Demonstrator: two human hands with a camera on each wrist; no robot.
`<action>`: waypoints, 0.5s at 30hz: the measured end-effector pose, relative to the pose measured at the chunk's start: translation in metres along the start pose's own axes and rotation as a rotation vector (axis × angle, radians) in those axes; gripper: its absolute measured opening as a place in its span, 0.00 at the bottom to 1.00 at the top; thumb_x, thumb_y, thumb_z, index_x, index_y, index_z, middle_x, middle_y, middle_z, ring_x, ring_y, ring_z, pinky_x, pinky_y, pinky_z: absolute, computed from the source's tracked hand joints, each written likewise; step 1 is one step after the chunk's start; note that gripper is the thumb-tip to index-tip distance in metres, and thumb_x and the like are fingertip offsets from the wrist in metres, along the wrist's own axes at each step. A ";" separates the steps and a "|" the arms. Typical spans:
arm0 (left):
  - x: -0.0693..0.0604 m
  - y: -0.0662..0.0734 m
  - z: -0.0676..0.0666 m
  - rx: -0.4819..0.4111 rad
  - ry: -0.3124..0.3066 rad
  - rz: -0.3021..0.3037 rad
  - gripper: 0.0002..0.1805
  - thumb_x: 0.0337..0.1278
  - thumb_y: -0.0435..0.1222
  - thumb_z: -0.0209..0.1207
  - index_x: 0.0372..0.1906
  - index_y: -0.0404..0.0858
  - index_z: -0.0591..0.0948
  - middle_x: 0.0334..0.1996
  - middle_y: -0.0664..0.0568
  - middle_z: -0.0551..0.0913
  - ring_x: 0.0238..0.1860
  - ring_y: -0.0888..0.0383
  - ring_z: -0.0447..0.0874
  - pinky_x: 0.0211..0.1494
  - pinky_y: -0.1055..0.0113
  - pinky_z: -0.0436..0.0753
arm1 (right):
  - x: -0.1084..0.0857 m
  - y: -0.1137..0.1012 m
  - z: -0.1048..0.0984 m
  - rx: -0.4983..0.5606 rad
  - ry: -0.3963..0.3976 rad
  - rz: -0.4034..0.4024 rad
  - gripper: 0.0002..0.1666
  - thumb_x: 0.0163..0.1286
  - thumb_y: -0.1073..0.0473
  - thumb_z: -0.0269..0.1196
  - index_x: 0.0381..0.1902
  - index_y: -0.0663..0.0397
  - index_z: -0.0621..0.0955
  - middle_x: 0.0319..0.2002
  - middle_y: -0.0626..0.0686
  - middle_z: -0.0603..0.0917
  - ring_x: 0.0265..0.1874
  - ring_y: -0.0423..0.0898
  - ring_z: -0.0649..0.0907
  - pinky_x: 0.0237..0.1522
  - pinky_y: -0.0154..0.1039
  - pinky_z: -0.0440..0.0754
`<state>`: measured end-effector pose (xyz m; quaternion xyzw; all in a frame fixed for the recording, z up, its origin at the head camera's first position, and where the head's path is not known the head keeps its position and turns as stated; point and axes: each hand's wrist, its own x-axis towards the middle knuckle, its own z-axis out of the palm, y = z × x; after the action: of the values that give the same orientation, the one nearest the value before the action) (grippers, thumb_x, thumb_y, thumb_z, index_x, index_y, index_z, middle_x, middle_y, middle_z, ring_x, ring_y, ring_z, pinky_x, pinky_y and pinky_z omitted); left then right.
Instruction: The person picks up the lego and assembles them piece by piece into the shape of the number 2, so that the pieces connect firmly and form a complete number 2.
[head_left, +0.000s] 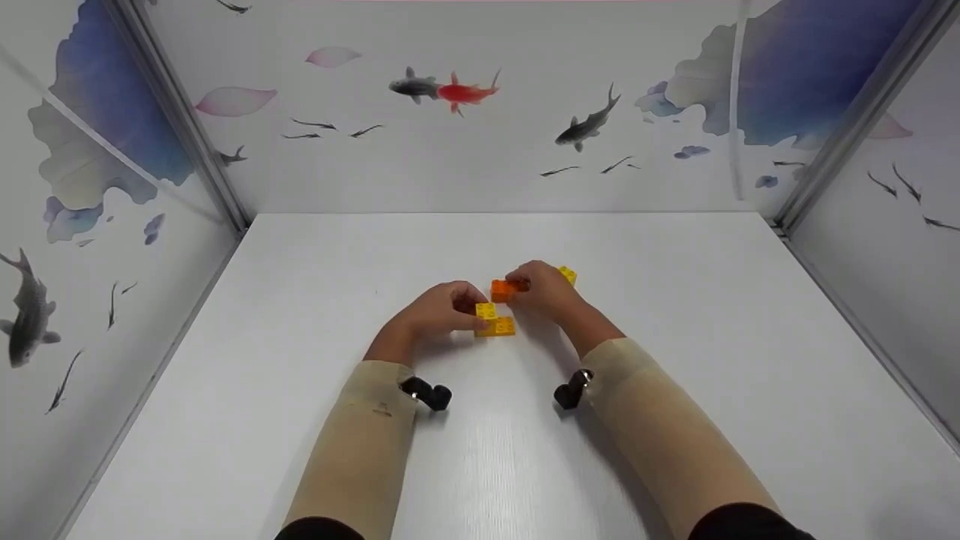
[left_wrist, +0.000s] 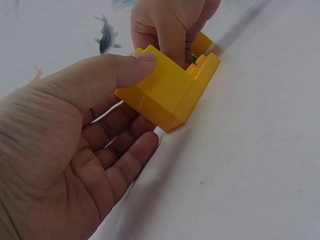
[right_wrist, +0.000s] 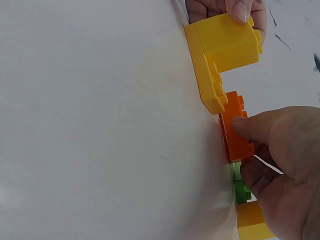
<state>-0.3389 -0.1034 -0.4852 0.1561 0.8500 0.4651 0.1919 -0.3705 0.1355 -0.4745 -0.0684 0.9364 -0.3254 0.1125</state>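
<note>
In the head view my left hand (head_left: 442, 309) grips a tall yellow block (head_left: 486, 310), its thumb on the near side. That block stands on one end of a longer, flatter amber-yellow brick (right_wrist: 204, 75), whose other end shows bare studs. Just beyond, my right hand (head_left: 546, 291) pinches an orange brick (right_wrist: 235, 135) between thumb and fingers. A thin red edge shows under the orange brick in the right wrist view. The orange brick's near end lies close to the amber brick; whether they touch, I cannot tell. Fingers partly hide both pieces.
A green brick (right_wrist: 242, 191) sits beyond the orange one, and another yellow brick (head_left: 568, 274) stands behind my right hand, partly covered by it. The white table (head_left: 637, 247) is bounded by printed panels at the back (head_left: 480, 165) and both sides.
</note>
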 end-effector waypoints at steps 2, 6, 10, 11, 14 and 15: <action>0.000 -0.001 0.000 0.005 -0.001 0.003 0.18 0.60 0.48 0.75 0.51 0.52 0.83 0.50 0.54 0.85 0.52 0.52 0.80 0.56 0.61 0.82 | -0.002 0.001 -0.001 0.003 0.009 -0.021 0.24 0.74 0.59 0.70 0.67 0.51 0.84 0.66 0.55 0.82 0.66 0.55 0.79 0.76 0.50 0.76; 0.001 -0.001 -0.001 0.013 -0.003 0.010 0.18 0.61 0.48 0.75 0.51 0.52 0.83 0.50 0.54 0.84 0.51 0.52 0.79 0.55 0.62 0.82 | -0.010 0.000 -0.004 0.027 0.029 -0.050 0.24 0.74 0.57 0.71 0.67 0.49 0.84 0.65 0.53 0.82 0.63 0.54 0.79 0.74 0.50 0.79; 0.001 -0.001 0.000 0.021 -0.006 0.011 0.17 0.61 0.48 0.74 0.52 0.52 0.83 0.50 0.54 0.84 0.51 0.52 0.79 0.54 0.62 0.82 | -0.022 -0.001 -0.007 0.040 0.056 -0.085 0.24 0.75 0.56 0.70 0.67 0.47 0.84 0.65 0.52 0.82 0.64 0.53 0.80 0.73 0.50 0.79; 0.001 -0.001 0.000 0.021 -0.006 0.010 0.17 0.62 0.48 0.74 0.52 0.52 0.83 0.50 0.54 0.84 0.51 0.52 0.79 0.54 0.61 0.81 | -0.025 0.000 -0.008 0.041 0.060 -0.100 0.24 0.76 0.56 0.70 0.67 0.47 0.84 0.66 0.52 0.82 0.65 0.53 0.80 0.73 0.51 0.80; 0.001 -0.001 0.000 0.016 -0.006 0.007 0.17 0.62 0.47 0.74 0.53 0.52 0.83 0.51 0.54 0.85 0.52 0.52 0.80 0.56 0.61 0.81 | -0.033 0.000 -0.010 0.040 0.076 -0.141 0.24 0.76 0.55 0.70 0.67 0.46 0.85 0.67 0.51 0.81 0.64 0.52 0.81 0.71 0.50 0.81; 0.001 -0.001 0.000 0.012 -0.005 0.008 0.17 0.63 0.46 0.73 0.53 0.52 0.83 0.51 0.54 0.84 0.52 0.52 0.80 0.56 0.61 0.81 | -0.036 0.000 -0.010 0.045 0.079 -0.154 0.24 0.76 0.54 0.70 0.67 0.46 0.85 0.66 0.51 0.81 0.64 0.52 0.81 0.70 0.50 0.82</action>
<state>-0.3400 -0.1030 -0.4866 0.1618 0.8516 0.4603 0.1915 -0.3386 0.1486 -0.4608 -0.1246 0.9245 -0.3564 0.0517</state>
